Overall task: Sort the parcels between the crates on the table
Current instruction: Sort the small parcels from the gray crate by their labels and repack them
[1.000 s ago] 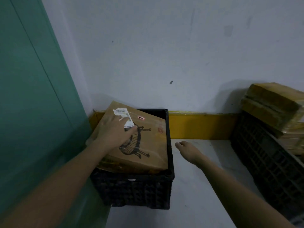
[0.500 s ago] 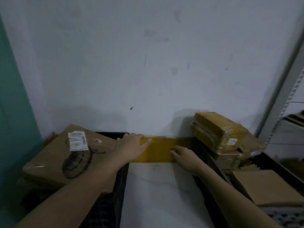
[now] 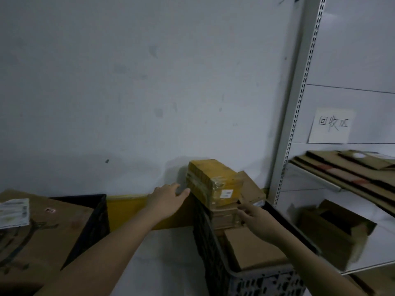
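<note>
Fingers (image 3: 181, 192) of the left hand (image 3: 165, 199) are straight and spread, tips just beside the yellow taped parcel (image 3: 215, 180). At 3 o'clock from it, the right hand (image 3: 256, 218) has loosely curled fingers touching the stacked parcels (image 3: 224, 216) inside the right crate (image 3: 213, 253). At 9 o'clock, a large box (image 3: 42, 231) tops the left crate (image 3: 94, 218).

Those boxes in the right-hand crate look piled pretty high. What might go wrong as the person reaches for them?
1. The yellow taped parcel tops a stack rising above the right crate rim; tugging a lower box could topple it.
2. The left hand and right hand reach opposite sides with straight fingers, neither gripping yet; a one-sided lift may let the parcel slip.
3. The big flat box overhangs the left crate, so it might slide.
</note>
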A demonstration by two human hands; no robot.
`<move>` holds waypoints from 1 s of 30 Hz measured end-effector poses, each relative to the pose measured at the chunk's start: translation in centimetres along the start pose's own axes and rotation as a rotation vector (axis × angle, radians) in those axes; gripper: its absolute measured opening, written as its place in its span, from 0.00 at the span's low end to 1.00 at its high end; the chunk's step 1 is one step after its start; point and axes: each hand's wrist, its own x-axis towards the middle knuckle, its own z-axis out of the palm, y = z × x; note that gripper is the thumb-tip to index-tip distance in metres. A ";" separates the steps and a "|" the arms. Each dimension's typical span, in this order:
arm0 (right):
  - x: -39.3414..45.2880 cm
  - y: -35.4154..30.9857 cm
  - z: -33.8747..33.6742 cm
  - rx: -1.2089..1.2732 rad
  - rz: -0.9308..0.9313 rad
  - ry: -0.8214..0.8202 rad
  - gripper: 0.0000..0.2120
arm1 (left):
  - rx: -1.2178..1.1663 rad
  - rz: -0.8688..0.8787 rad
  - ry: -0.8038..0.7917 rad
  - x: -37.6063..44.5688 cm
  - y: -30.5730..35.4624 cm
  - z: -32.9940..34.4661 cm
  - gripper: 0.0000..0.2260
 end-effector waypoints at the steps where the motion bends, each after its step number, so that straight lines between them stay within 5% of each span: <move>1: 0.2 0.9 -0.6 0.004 0.007 0.021 0.17 | -0.021 0.000 -0.006 0.2 0.8 0.5 0.32; 13: 8.5 7.1 -2.4 0.087 0.079 0.080 0.22 | -0.140 0.002 0.032 5.9 6.6 3.7 0.32; 20: 16.4 12.7 -2.5 -0.013 0.155 0.180 0.21 | -0.163 0.065 -0.026 12.9 8.9 7.8 0.49; 30: 25.1 19.6 -1.1 0.102 0.233 0.189 0.33 | -0.015 0.112 0.049 17.9 8.7 11.8 0.39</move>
